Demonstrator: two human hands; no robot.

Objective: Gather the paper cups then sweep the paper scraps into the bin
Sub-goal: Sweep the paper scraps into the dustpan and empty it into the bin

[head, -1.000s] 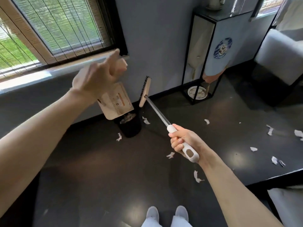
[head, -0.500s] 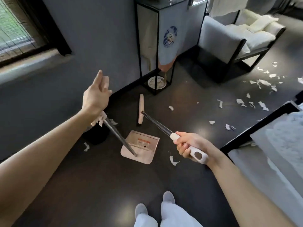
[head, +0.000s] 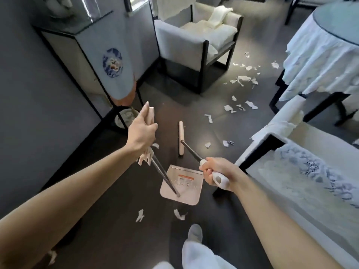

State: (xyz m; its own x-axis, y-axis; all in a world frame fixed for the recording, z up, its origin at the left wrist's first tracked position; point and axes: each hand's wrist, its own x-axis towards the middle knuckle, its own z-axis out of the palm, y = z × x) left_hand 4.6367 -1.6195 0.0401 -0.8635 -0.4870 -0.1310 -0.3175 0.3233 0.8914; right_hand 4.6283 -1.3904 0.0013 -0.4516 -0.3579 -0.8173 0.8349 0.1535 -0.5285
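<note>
My left hand point(head: 142, 133) holds the dustpan point(head: 188, 193) by its long handle, pan on the floor point(head: 116, 220). My right hand point(head: 215, 171) clenches the broom point(head: 181, 139) at its white grip. Paper scraps point(head: 240, 80) litter the floor by the armchair point(head: 174, 41); featherlight and limp, they likely scatter, so low strokes suit them.

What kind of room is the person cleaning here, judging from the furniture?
Probably a sitting or dining room, perhaps in a restaurant or tea house. An armchair with white cushions stands by the wall, a round table wears a white cloth, and a tall display stand carries a blue-and-white emblem.
</note>
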